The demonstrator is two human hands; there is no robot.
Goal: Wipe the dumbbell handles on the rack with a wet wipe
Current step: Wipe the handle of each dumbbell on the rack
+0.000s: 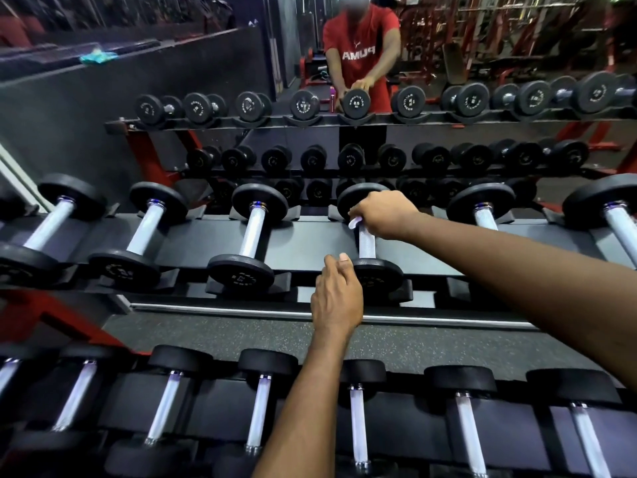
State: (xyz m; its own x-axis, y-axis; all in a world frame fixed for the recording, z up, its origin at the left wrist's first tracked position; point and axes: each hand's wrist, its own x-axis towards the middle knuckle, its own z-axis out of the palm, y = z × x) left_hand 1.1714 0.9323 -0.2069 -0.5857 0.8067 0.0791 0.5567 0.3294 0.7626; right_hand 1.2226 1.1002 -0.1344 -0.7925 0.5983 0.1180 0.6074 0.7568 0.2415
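Seen from the head camera, the right hand (382,213) grips a white wet wipe (355,223) wrapped round the far end of a dumbbell handle (366,243) on the rack (310,241). Just nearer, the left hand (337,298) curls its fingers against the same dumbbell's near head (377,276), thumb raised.

A person's right hand (382,213) gripped a white wet wipe (355,222) round the far end of a dumbbell (378,274) handle (366,244) on the rack (310,241), upper tier. The left hand (337,295), fingers curled, lay against its near head. A mirror (482,46) stood behind.
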